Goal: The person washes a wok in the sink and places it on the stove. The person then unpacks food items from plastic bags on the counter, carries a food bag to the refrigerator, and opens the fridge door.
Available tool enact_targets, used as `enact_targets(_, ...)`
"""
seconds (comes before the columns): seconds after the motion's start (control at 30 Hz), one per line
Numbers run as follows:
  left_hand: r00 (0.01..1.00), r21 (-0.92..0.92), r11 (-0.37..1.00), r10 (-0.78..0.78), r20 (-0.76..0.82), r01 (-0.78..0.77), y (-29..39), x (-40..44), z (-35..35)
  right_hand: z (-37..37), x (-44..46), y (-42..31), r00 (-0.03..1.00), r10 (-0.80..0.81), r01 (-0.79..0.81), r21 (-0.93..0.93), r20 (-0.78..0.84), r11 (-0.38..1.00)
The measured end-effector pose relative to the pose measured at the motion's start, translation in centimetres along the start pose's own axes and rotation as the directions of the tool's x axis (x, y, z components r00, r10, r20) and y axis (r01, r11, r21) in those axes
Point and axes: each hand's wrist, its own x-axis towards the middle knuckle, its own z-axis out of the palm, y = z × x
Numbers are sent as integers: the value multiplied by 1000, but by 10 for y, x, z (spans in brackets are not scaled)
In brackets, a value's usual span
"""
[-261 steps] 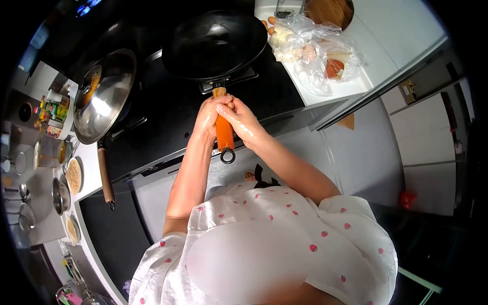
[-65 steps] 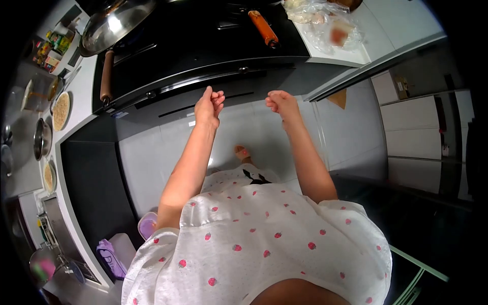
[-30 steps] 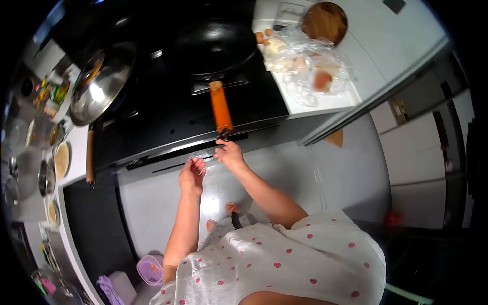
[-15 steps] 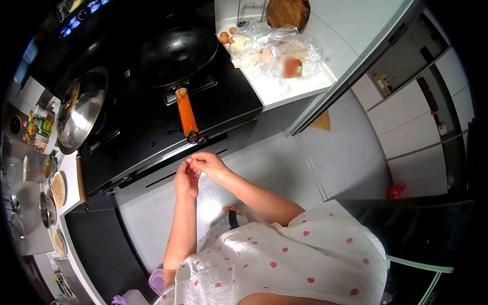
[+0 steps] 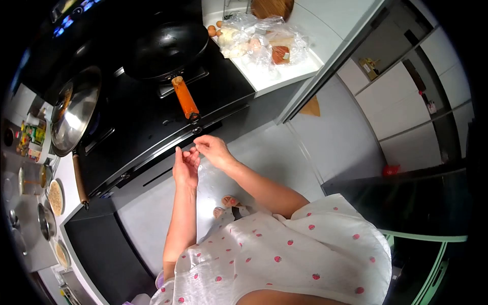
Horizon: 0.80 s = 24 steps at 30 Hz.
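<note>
My left hand is held palm up in front of the stove edge, its fingers stretched and slightly apart. Close beside it, my right hand has its fingers curled to a pinch near the left fingertips; anything in that pinch is too small to make out. Just beyond both hands, the orange handle of a black wok points toward me. The wok rests on a burner of the black stove.
A second pan with a shiny lid sits on the left burner. On the right counter lie plastic bags of food and brown eggs. Bowls and a plate of brown crumbs line the left counter. A green chair stands behind right.
My hands were touching at the fingertips; now they have come slightly apart, and the left fingers have opened. The whole view has shifted a little.
</note>
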Motion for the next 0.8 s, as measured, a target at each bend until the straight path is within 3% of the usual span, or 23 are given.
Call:
enact_targets(0.03, 1000, 5, 1000, -11, 7, 11, -2, 1, 1, -4, 2, 6, 997, -59, 58, -8, -51, 998)
enact_targets(0.07, 1000, 22, 1000, -2, -2, 2, -4, 2, 1, -6, 7, 16, 996, -26, 37, 128, -88, 991)
enact_targets(0.1, 1000, 37, 999, 11, -13, -11, -6, 3, 1, -12, 7, 11, 995, -21, 33, 127, -93, 991)
enact_targets(0.17, 1000, 57, 998, -1, -11, 2, -10, 7, 4, -28, 11, 1, 988, 131, -116, 181, -76, 977)
enact_targets(0.33, 999, 140, 990, -9, -39, 15, -24, 17, 29, -64, 50, 15, 968, 69, -13, 227, -243, 974)
enact_targets(0.43, 998, 145, 989, 32, 47, -38, -40, 34, 55, -106, 79, 30, 966, -22, 45, 80, -259, 996)
enact_targets(0.53, 997, 129, 989, 77, -8, -75, -65, 57, 103, -153, 109, 50, 943, -128, 156, 70, -306, 985)
enact_targets(0.63, 997, 144, 987, 72, 7, -73, -91, 88, 157, -217, 129, 49, 966, 9, 35, 162, -259, 986)
enact_targets(0.73, 992, 240, 964, 126, -20, -117, -113, 116, 211, -278, 151, 63, 952, -53, 15, -127, -301, 992)
enact_targets(0.8, 987, 265, 954, 155, -41, -139, -122, 133, 236, -309, 165, 71, 951, -23, -20, -136, -307, 990)
